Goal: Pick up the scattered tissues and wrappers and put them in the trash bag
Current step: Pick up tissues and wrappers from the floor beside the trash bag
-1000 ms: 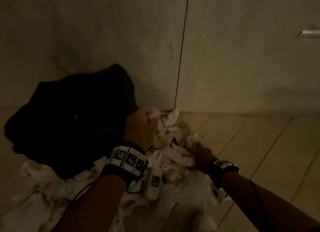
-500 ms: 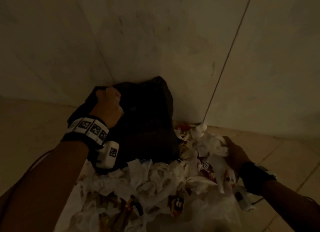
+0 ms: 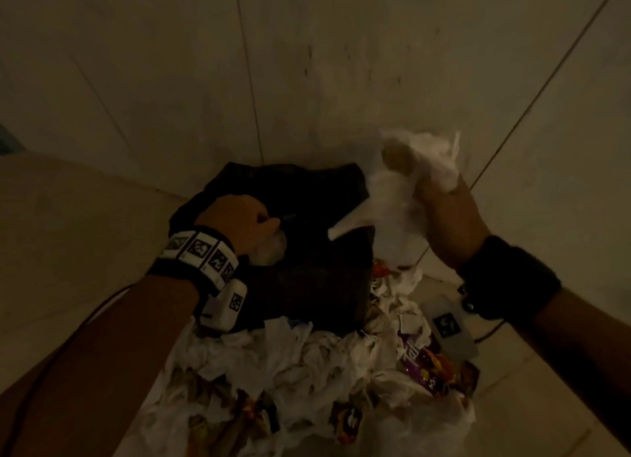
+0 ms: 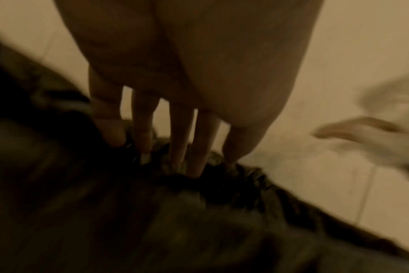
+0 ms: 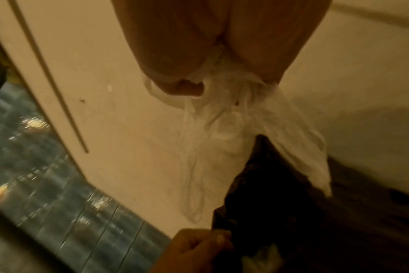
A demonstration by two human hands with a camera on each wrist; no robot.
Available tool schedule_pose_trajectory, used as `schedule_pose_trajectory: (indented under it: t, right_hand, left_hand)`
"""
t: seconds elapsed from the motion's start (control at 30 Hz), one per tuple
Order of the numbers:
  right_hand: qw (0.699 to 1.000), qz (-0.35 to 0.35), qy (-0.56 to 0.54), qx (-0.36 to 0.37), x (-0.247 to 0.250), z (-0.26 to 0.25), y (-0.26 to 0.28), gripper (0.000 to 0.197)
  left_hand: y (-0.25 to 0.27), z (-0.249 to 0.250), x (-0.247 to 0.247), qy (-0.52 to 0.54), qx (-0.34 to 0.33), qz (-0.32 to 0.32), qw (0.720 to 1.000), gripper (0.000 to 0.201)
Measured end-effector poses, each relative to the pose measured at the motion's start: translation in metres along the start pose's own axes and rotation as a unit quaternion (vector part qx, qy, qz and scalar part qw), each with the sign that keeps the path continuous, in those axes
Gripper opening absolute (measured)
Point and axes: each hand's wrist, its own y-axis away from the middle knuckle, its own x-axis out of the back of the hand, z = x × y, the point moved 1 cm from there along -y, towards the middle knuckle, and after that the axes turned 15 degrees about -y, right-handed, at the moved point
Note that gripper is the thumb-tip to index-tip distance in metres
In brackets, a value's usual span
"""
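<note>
A black trash bag (image 3: 307, 268) sits on the floor against the wall. My left hand (image 3: 239, 224) grips its rim at the left side; in the left wrist view my fingers (image 4: 185, 140) dig into the dark plastic (image 4: 152, 212). A white tissue (image 3: 269, 251) shows under that hand. My right hand (image 3: 444, 210) is raised above the bag's right edge and grips a bunch of white tissues (image 3: 403, 183); in the right wrist view the tissues (image 5: 234, 138) hang down from my fist over the bag (image 5: 292, 221). A heap of tissues (image 3: 307, 364) and wrappers (image 3: 430, 364) lies on the floor in front of the bag.
Pale wall panels (image 3: 341, 63) close in behind the bag, forming a corner. Beige floor tiles (image 3: 68, 217) lie to the left and right of the heap. A dark glossy surface (image 5: 35, 157) shows past the wall's edge in the right wrist view.
My left hand has left the heap and taken hold of the bag's rim. My right hand has lifted a bunch of tissues off the floor up over the bag.
</note>
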Motion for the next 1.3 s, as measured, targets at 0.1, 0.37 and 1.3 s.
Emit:
schedule_pose_trajectory:
  t: [0.1, 0.37, 1.3]
  right_hand:
    - [0.999, 0.022, 0.014, -0.035, -0.028, 0.012, -0.040, 0.057]
    - [0.903, -0.177, 0.381, -0.094, -0.090, 0.060, -0.052, 0.044]
    - [0.719, -0.375, 0.533, -0.241, 0.130, 0.171, 0.292, 0.082]
  left_hand:
    - [0.015, 0.009, 0.013, 0.040, -0.007, 0.076, 0.996, 0.041]
    - [0.059, 0.080, 0.004, 0.032, -0.201, -0.163, 0.965, 0.045]
    - [0.121, 0.294, -0.251, -0.090, -0.269, -0.271, 0.920, 0.064]
